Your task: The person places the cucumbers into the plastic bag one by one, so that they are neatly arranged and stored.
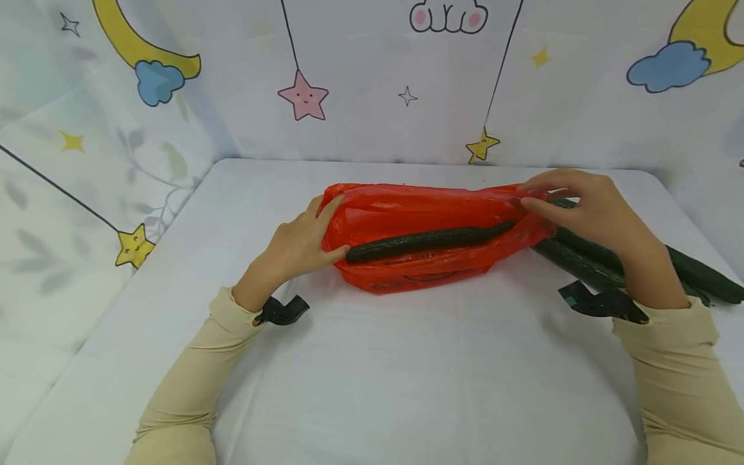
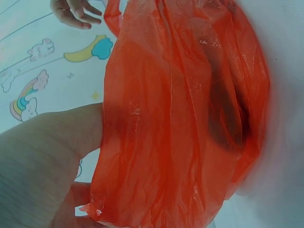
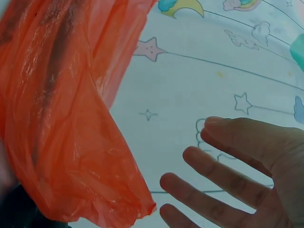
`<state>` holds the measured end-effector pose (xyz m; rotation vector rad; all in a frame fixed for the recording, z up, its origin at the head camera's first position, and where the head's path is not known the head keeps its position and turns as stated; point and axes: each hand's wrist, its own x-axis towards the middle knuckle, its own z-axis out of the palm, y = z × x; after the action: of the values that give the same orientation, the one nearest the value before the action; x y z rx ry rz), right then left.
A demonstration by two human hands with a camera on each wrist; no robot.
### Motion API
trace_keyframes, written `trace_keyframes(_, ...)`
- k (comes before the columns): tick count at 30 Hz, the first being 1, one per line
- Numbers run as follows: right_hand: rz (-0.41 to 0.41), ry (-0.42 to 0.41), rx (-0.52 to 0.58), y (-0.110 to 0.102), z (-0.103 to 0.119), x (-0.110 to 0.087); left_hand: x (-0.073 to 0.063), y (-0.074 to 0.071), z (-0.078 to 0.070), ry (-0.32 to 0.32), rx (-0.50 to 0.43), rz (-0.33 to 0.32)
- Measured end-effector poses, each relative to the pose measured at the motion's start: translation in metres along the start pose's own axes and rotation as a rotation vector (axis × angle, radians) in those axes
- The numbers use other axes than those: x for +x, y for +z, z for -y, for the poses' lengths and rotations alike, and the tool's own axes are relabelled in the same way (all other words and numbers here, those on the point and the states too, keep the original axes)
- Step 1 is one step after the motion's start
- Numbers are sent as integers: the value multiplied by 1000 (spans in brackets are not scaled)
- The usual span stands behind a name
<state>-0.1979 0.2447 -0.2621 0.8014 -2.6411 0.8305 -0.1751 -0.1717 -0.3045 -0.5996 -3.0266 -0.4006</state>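
Head view: the left hand (image 1: pixel 296 242) grips the left end of the red bag (image 1: pixel 430 205), and 1 dark cucumber (image 1: pixel 430 241) lies uncovered along its near side; if that rim slackens, it could roll out. The right hand (image 1: pixel 587 203) has its thumb and fingertips at the bag's right end, pinching or not, hard to tell! Loose cucumbers (image 1: pixel 572 263) sit just right, and might snag it. Left wrist view: thin, creased plastic, so a hard tug may tear it. Right wrist view: fingers spread apart, clear of the bag; unsupported, that end could collapse.
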Motion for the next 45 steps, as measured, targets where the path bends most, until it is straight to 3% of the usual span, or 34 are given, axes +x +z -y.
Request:
trace_keyframes(14,-91,104,7,-19,-20,-10,0,0,1,-1,5,2)
trace_keyframes(26,-42,270,71,-33,-47,-17,-1,-1,1,-14,5,11)
trace_keyframes(37,34,305,85,-35,-80,-24,0,1,2,-7,13,15)
trace_keyframes(45,31,344,70,-34,-97,-29,1,1,1,-7,15,16)
